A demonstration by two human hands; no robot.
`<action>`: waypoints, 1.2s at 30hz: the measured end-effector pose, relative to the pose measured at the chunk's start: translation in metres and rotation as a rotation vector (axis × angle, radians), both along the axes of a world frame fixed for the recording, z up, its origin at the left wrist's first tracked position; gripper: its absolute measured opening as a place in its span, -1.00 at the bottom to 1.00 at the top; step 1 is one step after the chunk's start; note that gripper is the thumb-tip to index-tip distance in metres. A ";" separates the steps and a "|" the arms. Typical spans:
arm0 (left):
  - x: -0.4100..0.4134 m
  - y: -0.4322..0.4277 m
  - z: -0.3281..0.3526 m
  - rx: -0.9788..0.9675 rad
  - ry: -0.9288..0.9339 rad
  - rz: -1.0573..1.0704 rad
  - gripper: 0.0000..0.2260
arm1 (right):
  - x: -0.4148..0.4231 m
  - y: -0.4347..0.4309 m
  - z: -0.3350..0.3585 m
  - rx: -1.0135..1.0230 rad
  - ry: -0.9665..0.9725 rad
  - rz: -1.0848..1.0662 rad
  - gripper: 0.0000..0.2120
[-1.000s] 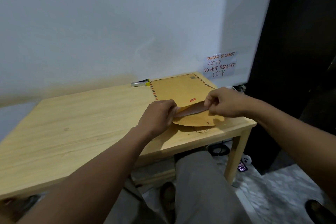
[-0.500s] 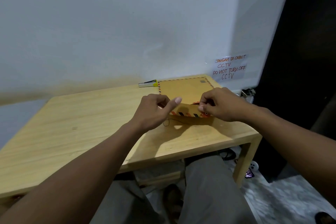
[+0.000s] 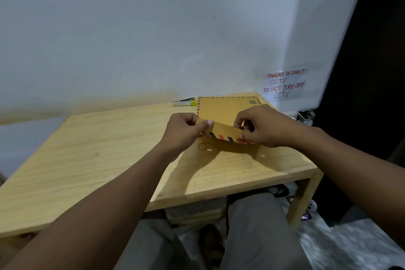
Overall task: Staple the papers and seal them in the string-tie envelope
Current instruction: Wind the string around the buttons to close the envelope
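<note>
We are sitting at a pale wooden table (image 3: 87, 160) that is standing against a white wall (image 3: 131, 39), with our legs in grey trousers (image 3: 252, 237) showing under its near edge. A brown string-tie envelope (image 3: 221, 109) with a red and blue striped border is lying flat at the table's far right corner, its far edge running close along the table's far edge. Whether the papers are inside it, we cannot tell.

A handwritten CCTV notice (image 3: 283, 83) is hanging on the wall just past that corner.

Both of our hands are working at the envelope's near end. Our left hand (image 3: 183, 132) is pinching the left end of the flap (image 3: 221, 132) between thumb and curled fingers, and our right hand (image 3: 263, 126) is pinching its right end the same way. The flap is bending over the envelope's body, slightly raised, with stripes showing along its near edge.

A silver stapler (image 3: 184, 102) with a yellow end is lying at the table's far edge, just beside the envelope's far left corner.

A thin dark string (image 3: 205, 146) is lying in a loose loop on the table just in front of the flap, towards our left hand.
</note>
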State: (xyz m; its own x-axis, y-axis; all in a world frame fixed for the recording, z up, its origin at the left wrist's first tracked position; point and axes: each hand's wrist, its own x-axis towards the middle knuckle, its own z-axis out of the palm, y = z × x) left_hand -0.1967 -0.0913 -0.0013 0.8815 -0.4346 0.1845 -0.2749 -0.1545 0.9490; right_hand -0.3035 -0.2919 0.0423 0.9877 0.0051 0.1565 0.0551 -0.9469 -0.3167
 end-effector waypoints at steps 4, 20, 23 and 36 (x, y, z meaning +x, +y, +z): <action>0.002 -0.001 0.006 -0.098 0.043 -0.009 -0.71 | 0.003 -0.002 0.008 0.006 -0.087 -0.020 -0.87; 0.016 0.000 0.007 -0.099 0.091 0.104 -0.77 | 0.005 0.008 0.013 0.227 -0.001 0.121 -0.81; 0.015 -0.001 0.004 -0.077 0.101 0.093 -0.77 | 0.004 0.011 0.011 0.152 0.101 0.124 -0.67; 0.019 0.011 -0.013 0.051 0.078 0.111 -0.76 | 0.006 -0.006 0.035 0.355 0.053 0.119 -0.51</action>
State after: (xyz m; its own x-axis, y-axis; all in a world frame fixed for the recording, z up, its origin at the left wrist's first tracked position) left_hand -0.1780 -0.0800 -0.0143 0.9354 -0.3407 0.0941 -0.1793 -0.2281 0.9570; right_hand -0.2980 -0.2982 0.0769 0.9902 0.0753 0.1177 0.1331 -0.7659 -0.6291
